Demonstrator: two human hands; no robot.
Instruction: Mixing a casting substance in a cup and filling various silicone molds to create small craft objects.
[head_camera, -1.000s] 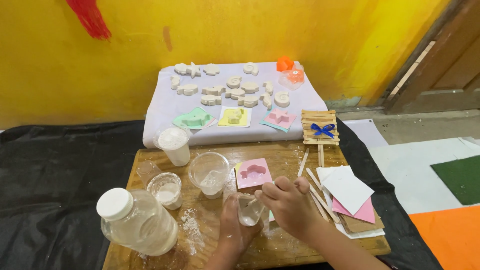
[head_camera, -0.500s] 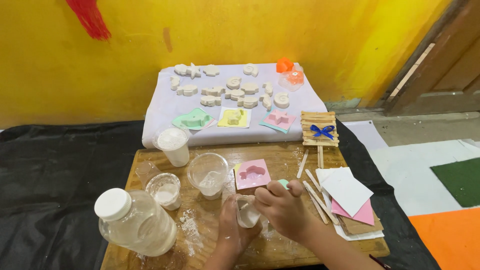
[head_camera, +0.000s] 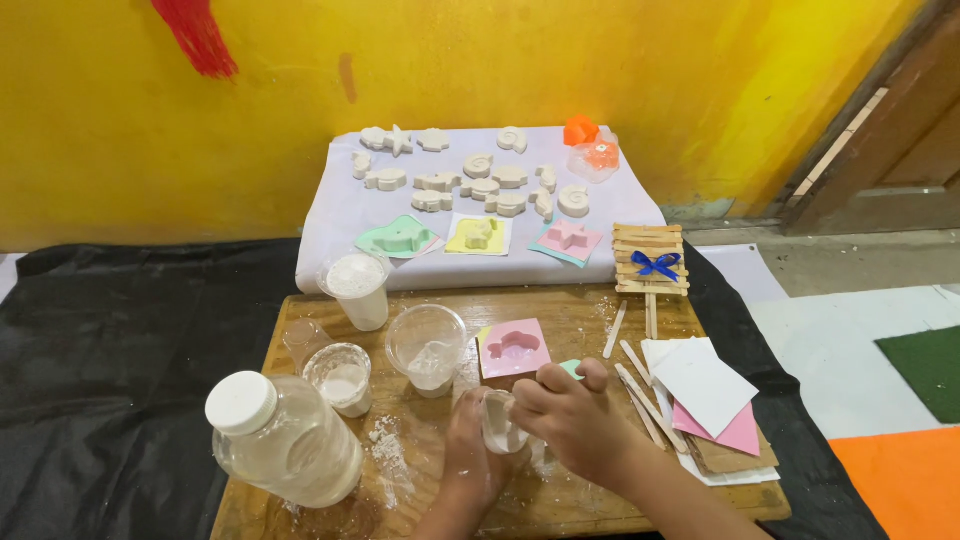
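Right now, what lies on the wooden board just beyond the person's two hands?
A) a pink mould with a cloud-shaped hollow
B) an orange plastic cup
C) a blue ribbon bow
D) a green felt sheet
A: the pink mould with a cloud-shaped hollow lies flat on the wooden board, just past the left hand and right hand, which hold a small clear plastic cup.

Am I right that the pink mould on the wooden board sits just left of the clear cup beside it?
Not quite. In the head view the pink mould lies on the wooden board just right of the clear cup, not left of it.
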